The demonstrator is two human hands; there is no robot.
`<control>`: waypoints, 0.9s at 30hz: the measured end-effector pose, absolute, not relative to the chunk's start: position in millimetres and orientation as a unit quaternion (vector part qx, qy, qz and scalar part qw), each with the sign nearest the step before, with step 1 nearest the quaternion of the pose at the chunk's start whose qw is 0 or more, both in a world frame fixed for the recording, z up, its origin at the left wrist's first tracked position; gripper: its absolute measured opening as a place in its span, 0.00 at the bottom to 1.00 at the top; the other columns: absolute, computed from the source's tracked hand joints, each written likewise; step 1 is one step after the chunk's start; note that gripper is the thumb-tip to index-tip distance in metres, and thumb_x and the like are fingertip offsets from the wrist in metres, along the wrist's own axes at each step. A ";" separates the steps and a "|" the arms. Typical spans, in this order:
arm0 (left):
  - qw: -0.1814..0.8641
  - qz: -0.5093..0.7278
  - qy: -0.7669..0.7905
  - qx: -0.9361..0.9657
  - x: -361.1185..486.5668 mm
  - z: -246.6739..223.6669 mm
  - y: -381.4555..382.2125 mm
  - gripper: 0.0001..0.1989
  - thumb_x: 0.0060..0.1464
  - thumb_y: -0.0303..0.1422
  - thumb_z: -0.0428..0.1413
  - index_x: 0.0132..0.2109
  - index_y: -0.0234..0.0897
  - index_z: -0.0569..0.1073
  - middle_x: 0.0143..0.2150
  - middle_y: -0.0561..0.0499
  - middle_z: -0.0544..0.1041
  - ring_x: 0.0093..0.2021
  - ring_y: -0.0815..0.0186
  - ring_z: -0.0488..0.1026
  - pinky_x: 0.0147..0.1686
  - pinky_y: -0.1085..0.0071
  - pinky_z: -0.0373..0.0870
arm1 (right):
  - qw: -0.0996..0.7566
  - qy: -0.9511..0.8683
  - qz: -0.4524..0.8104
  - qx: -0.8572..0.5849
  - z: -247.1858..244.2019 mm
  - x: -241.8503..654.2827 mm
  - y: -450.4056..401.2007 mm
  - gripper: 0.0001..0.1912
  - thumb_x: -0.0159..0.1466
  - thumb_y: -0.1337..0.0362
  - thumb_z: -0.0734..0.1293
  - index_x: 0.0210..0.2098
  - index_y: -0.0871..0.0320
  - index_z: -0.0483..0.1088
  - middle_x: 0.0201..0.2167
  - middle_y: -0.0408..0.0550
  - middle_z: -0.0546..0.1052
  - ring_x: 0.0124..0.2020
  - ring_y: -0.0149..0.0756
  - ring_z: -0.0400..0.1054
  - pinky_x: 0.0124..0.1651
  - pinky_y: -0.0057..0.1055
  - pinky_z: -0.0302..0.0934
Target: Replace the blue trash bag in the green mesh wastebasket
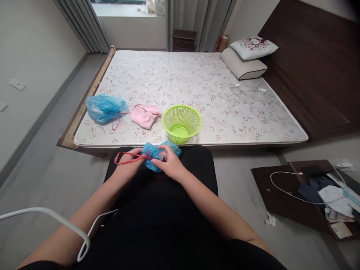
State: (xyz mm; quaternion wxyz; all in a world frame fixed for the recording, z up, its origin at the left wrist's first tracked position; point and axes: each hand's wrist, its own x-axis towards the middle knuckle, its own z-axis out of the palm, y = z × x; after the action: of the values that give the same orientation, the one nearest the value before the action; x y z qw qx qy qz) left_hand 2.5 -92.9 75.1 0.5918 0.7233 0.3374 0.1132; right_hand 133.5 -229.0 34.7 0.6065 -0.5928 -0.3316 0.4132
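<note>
A small crumpled blue plastic bag (152, 150) with a red drawstring (123, 158) rests over my lap, between both hands. My left hand (133, 159) is closed on the bag's left side, where the red drawstring loops out to the left. On the right side, my right hand (169, 163) pinches the bag near its gathered red string, thumb and fingers close together. Beyond the hands, at the mattress's near edge, stands a green plastic basket (182, 123). A folded pink cloth (145, 115) lies left of it, beside a larger blue bag (104, 108) with a red drawstring.
The mattress (174, 82) holds two stacked pillows (253, 48) and a white cable (237, 89) at the back right. A dark nightstand (281, 191) with cloths and cables stands at the right. A white cable (53, 213) crosses near my left forearm.
</note>
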 end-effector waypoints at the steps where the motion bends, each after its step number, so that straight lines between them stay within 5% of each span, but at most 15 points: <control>1: 0.585 0.108 0.333 0.732 1.4 76.3 -93.9 0.16 0.54 0.45 0.63 0.43 0.39 0.81 0.42 0.46 0.82 0.44 0.56 0.78 0.44 0.64 0.73 | 0.579 -0.333 0.418 -0.616 34.2 134.6 -229.0 0.25 0.58 0.53 0.73 0.51 0.52 0.68 0.27 0.37 0.69 0.26 0.30 0.61 0.32 0.28 0.59; 4: 0.573 0.111 0.337 0.739 -2.3 79.5 -96.5 0.17 0.54 0.46 0.63 0.44 0.39 0.80 0.43 0.47 0.82 0.44 0.56 0.77 0.45 0.64 0.73 | 0.520 -0.340 0.399 -0.674 33.8 140.8 -229.4 0.15 0.61 0.54 0.70 0.44 0.54 0.73 0.23 0.37 0.67 0.24 0.30 0.59 0.30 0.28 0.55; 7: 0.559 0.161 0.368 0.725 -6.7 75.7 -94.5 0.15 0.56 0.45 0.62 0.44 0.39 0.79 0.43 0.48 0.82 0.45 0.57 0.77 0.48 0.64 0.72 | 0.545 -0.319 0.304 -0.713 34.2 151.7 -231.9 0.08 0.62 0.57 0.68 0.36 0.55 0.73 0.30 0.42 0.72 0.32 0.33 0.65 0.37 0.30 0.60; 11: 0.570 0.226 0.389 0.687 -12.8 64.4 -86.7 0.15 0.56 0.45 0.60 0.43 0.39 0.76 0.41 0.49 0.80 0.41 0.60 0.75 0.42 0.67 0.72 | 0.586 -0.279 0.228 -0.726 33.7 164.1 -238.3 0.06 0.62 0.60 0.65 0.36 0.55 0.71 0.39 0.45 0.75 0.43 0.37 0.68 0.48 0.33 0.62; 16: 0.621 0.157 0.375 0.670 -12.6 67.6 -85.7 0.17 0.55 0.47 0.60 0.43 0.39 0.75 0.37 0.51 0.78 0.34 0.64 0.72 0.35 0.70 0.69 | 0.628 -0.227 0.279 -0.690 27.6 162.0 -238.2 0.08 0.65 0.57 0.62 0.40 0.54 0.66 0.33 0.42 0.72 0.35 0.34 0.67 0.41 0.31 0.62; 22: 0.331 0.025 0.316 0.889 -14.2 74.2 -66.3 0.07 0.57 0.36 0.54 0.41 0.42 0.75 0.39 0.48 0.77 0.40 0.57 0.73 0.39 0.66 0.66 | 0.718 -0.116 0.331 -0.601 27.2 170.5 -233.8 0.10 0.63 0.56 0.63 0.40 0.52 0.60 0.27 0.36 0.66 0.24 0.29 0.61 0.31 0.26 0.59; 27: 0.197 -0.106 0.331 0.917 -32.9 50.6 -33.4 0.05 0.48 0.32 0.58 0.35 0.41 0.72 0.36 0.46 0.76 0.35 0.57 0.73 0.32 0.67 0.62 | 0.647 -0.242 0.243 -0.680 42.8 188.9 -252.1 0.07 0.62 0.60 0.66 0.39 0.55 0.68 0.34 0.43 0.74 0.36 0.33 0.69 0.43 0.30 0.62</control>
State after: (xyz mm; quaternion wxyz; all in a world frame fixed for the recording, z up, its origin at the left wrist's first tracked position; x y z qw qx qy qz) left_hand -32.9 -33.4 50.6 0.1969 0.9166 0.3313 -0.1060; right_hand 188.9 -252.1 42.8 0.6475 -0.6804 -0.2423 0.2433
